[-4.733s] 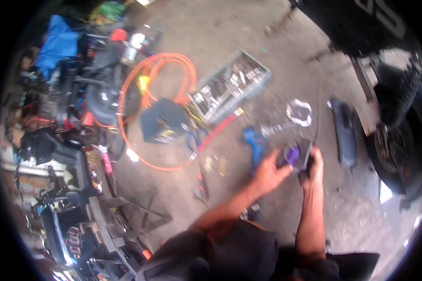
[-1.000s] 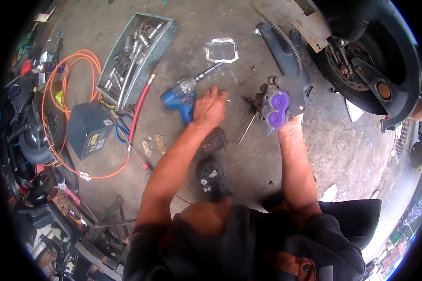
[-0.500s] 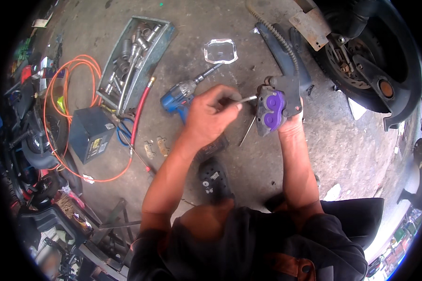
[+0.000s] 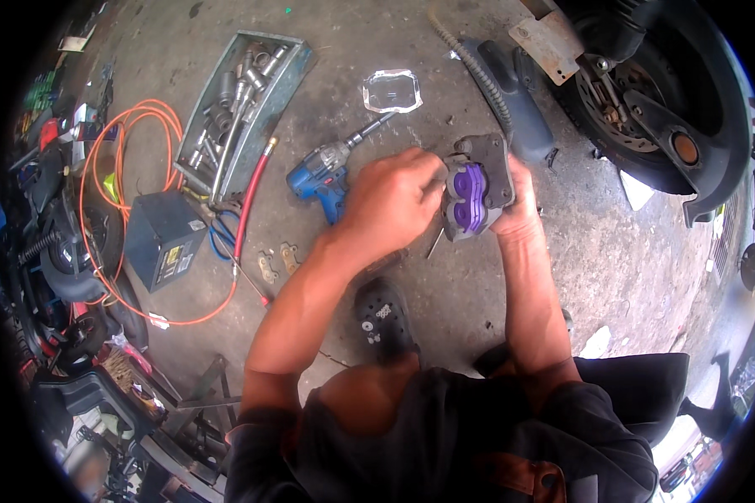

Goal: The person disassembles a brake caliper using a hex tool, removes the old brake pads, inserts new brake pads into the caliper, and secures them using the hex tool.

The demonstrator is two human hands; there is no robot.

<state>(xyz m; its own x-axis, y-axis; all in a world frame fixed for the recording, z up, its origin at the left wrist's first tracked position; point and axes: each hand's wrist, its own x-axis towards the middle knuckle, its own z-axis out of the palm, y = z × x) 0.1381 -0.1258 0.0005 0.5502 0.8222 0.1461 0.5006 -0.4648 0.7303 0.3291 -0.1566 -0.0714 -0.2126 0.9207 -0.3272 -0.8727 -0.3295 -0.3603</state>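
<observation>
My right hand (image 4: 518,201) grips a brake caliper (image 4: 453,220) with a purple face (image 4: 473,193) and a dark bracket plate (image 4: 497,172), holding it up above the floor. A ribbed hose (image 4: 482,80) runs from behind the caliper toward the top. My left hand (image 4: 394,197) is closed, its fingertips pressed against the caliper's left side. The thin metal pin seen in its pinch half a second ago is hidden now behind the fingers. Just below the caliper, a thin metal rod (image 4: 435,243) lies on the floor.
A blue cordless impact wrench (image 4: 319,172) lies left of my left hand. Farther left are a metal tray (image 4: 295,71) of sockets, a dark box (image 4: 164,243) and an orange hose (image 4: 80,201). Two brake pads (image 4: 267,267) lie nearby. A wheel (image 4: 646,109) stands at upper right.
My right hand has brought the caliper slightly left and turned it. My left hand has moved up against the caliper, and the pin between its fingers has gone out of sight.
</observation>
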